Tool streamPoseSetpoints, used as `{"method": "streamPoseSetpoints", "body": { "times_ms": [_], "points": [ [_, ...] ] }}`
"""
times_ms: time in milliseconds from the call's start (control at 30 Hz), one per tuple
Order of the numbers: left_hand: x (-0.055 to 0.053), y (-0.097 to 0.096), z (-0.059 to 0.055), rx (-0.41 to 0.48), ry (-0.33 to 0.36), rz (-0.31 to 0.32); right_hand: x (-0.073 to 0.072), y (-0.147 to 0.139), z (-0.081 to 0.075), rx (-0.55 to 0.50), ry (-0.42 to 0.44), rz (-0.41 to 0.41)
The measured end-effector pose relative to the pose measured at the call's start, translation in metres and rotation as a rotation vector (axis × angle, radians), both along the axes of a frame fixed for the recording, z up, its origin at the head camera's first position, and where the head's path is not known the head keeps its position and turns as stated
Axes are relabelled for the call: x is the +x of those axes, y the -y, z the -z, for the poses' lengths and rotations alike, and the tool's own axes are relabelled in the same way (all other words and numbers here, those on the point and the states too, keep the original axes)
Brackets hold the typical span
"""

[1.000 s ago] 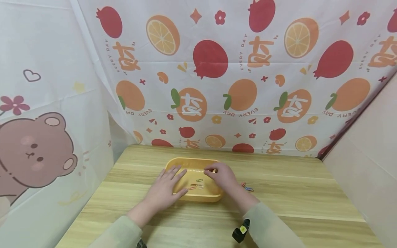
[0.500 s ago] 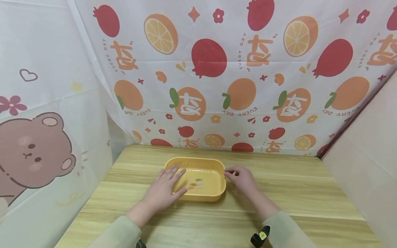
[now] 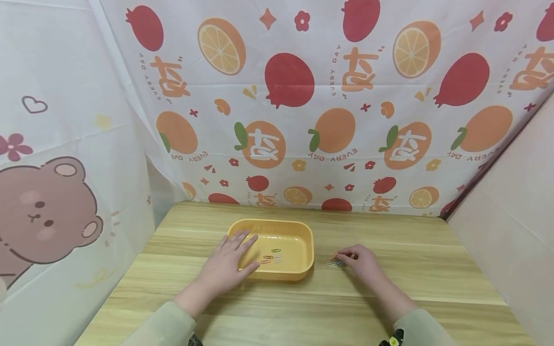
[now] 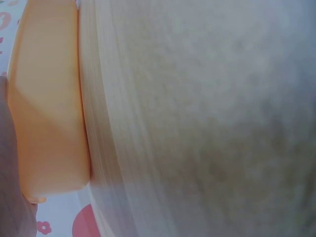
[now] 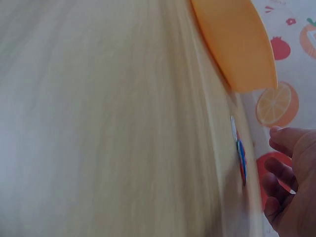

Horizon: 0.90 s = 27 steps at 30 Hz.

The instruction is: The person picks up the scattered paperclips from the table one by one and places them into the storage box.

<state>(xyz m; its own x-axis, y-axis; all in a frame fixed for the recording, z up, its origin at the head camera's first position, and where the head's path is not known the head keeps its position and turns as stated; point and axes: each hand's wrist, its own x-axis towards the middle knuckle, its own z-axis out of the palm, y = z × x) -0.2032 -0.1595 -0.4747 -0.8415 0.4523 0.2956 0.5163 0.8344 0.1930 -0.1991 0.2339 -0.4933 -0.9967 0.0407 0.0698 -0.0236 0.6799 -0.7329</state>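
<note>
In the head view a yellow-orange tray (image 3: 270, 275) stands on the wooden table. Several small paper clips, including a green paper clip (image 3: 276, 250), lie on its floor. My left hand (image 3: 225, 265) rests over the tray's left end, fingers spread and thumb near the front rim. Right of the tray, my right hand (image 3: 362, 262) has its fingertips at a small pile of coloured paper clips (image 3: 333, 264), partly hidden by the fingers. In the right wrist view its fingers are loosely bent above the red, blue and white clips (image 5: 241, 157), with no clip visible between them.
A wooden table (image 3: 415, 283) extends around the tray on all sides. Behind it hangs a white cloth (image 3: 329, 91) printed with fruit. A bear-printed cloth (image 3: 56, 206) closes the left side, and a plain pale panel (image 3: 510, 202) the right.
My right hand has left the tray's right end and moved rightward, down to the clip pile on the table. My left hand keeps its place; the clips in the tray look the same.
</note>
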Motion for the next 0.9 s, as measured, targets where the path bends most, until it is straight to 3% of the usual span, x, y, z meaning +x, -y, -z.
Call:
{"method": "streamPoseSetpoints", "body": {
  "times_ms": [433,667,900],
  "points": [
    [-0.001,0.000,0.003,0.001,-0.012,0.006,0.002,-0.020,0.007,0.119,-0.006,0.002],
    [0.000,0.000,0.002,0.017,-0.048,0.019,0.000,-0.028,0.012,0.180,-0.027,-0.063],
    [0.001,0.001,0.001,0.020,-0.027,0.011,-0.002,-0.031,0.015,0.223,-0.047,-0.105]
  ]
}}
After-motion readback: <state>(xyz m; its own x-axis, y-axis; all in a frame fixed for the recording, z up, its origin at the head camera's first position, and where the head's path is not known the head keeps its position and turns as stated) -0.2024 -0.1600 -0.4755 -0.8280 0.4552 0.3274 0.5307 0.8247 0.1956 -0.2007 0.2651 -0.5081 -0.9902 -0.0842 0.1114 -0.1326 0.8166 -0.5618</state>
